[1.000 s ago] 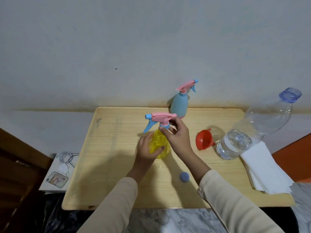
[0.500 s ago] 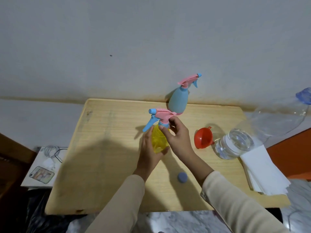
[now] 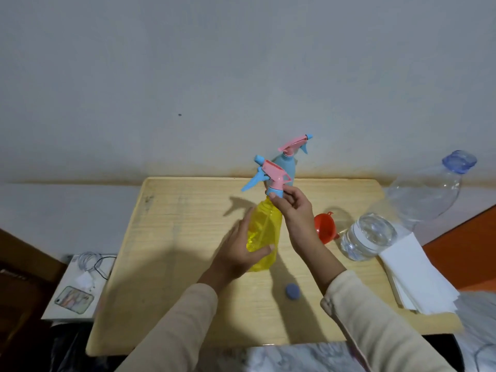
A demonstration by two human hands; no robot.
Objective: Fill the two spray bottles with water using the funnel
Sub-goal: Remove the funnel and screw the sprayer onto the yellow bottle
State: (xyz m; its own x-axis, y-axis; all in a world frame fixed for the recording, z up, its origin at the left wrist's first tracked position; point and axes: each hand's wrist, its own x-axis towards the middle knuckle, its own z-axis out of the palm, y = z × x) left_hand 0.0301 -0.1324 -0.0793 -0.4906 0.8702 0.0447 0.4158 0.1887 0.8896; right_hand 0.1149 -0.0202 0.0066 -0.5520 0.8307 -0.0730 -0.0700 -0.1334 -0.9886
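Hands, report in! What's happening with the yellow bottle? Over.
Left hand grips yellow bottle. Right hand pinches its spray top. Funnel lies on table, untouched. Nothing blocking.

Dim, flat indoor light comes from the right. Soft, broad shadows of the left hand [image 3: 236, 255] and right hand [image 3: 296, 214] spread leftward over the bench [image 3: 171, 210]. Faint glints mark the water bottle [image 3: 369, 237]. Wide-angle distortion curves the bench edges. Detail is soft and the bottom corners are dark.

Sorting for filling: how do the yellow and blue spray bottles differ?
The yellow spray bottle is see-through, held by the left hand and right hand; the blue spray bottle is opaque, standing untouched. Yellow's nozzle points left, blue's right. Both have pink trigger heads.
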